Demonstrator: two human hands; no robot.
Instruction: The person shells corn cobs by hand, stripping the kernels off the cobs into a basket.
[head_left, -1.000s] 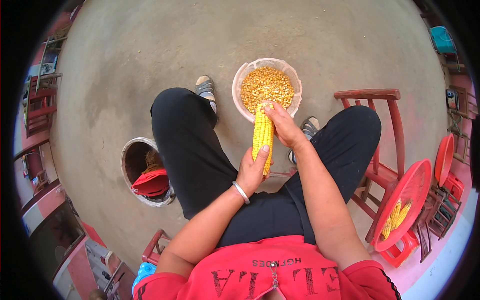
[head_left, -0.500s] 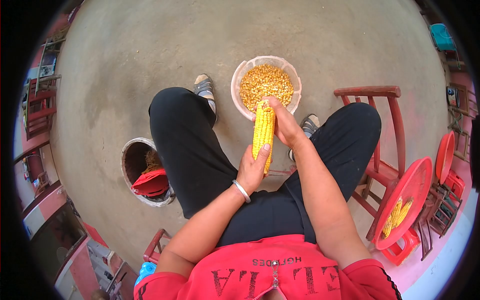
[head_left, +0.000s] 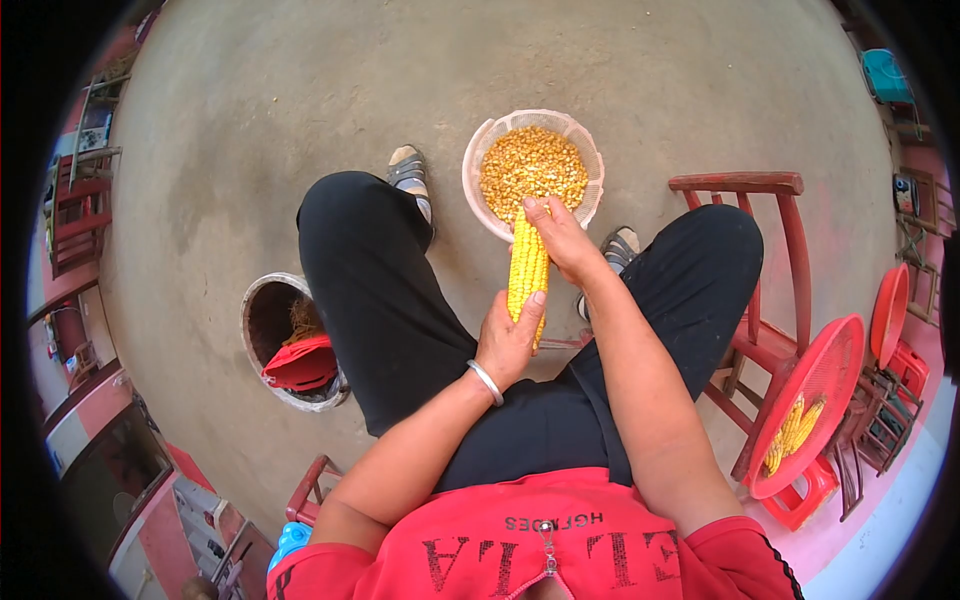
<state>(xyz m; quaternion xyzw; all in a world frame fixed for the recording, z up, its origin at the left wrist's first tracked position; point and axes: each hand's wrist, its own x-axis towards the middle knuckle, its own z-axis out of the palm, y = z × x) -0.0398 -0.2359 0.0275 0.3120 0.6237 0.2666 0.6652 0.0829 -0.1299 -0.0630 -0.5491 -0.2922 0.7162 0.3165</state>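
Observation:
A yellow corn cob (head_left: 527, 270) is held lengthwise between my two hands, above my lap. My left hand (head_left: 506, 335), with a silver bangle at the wrist, is wrapped round the near end. Around the far end closes my right hand (head_left: 562, 238), its thumb pressing on the tip. Just beyond that tip a pale pink plastic basket (head_left: 480, 205) stands on the floor, with a heap of loose corn kernels (head_left: 533, 165) in it. The undersides of the cob and most fingertips are hidden.
At my left stands a round bin (head_left: 252, 345) with a red item in it. On my right are a red wooden chair (head_left: 795, 260) and a tilted red basket (head_left: 848, 370) holding several corn cobs (head_left: 795, 435). My knees flank the work.
My right hand has shifted slightly at the cob's far end, its thumb now lying over the tip. My left hand keeps its hold nearly unmoved.

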